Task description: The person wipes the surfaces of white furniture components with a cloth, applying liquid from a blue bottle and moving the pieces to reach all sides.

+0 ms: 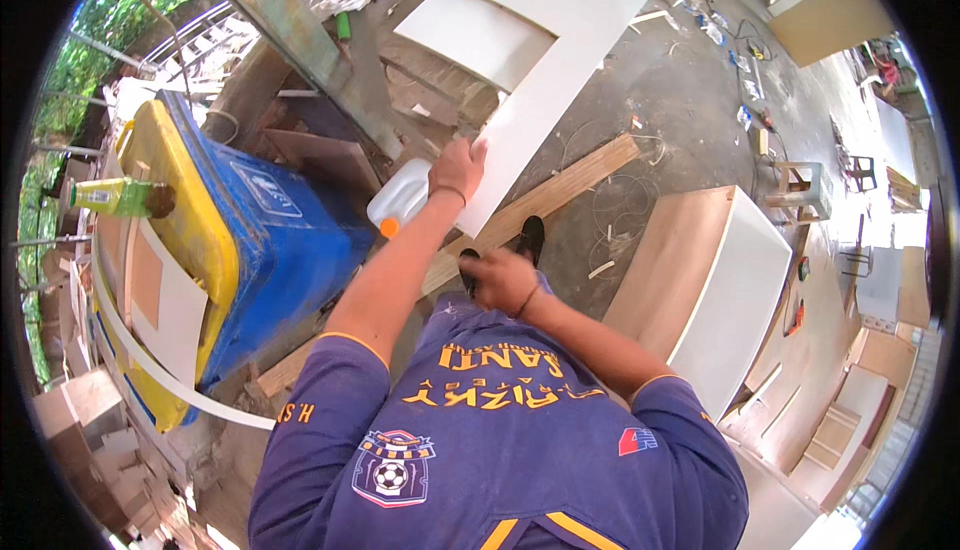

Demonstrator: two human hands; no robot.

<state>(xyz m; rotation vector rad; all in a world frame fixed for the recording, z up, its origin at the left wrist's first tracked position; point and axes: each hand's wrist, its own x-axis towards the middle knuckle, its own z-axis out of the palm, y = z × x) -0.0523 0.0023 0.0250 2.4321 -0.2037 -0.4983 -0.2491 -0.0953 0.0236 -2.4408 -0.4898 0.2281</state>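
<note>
While a person in a purple jersey (470, 440) is standing on a concrete floor (665, 90), a long white board (545, 100) is stretching out ahead, its narrow near end pointing toward the wearer's feet. The left hand (456, 172) is meeting the board's left edge, close to that near end, its fingers curling inward; whether they are grasping the edge or something small cannot be told. The right hand (503, 282) is hovering in a blur before the waist, clear of the board's near corner, its fingers bending loosely; whether they are holding anything cannot be told.

A smaller white panel (475, 38) is lying along the board's far left edge. Just beside its near left edge, a translucent jug (408, 188) with an orange cap (389, 228) is sitting next to the left wrist. A wooden plank (580, 182) is running across the floor below the board's near end, near dark shoes (531, 237). A blue bin (285, 250) with a yellow rim (226, 285) is standing toward the floor's left edge; a white-sided wooden box (735, 285) and a stool (806, 190) are occupying the right side.
</note>
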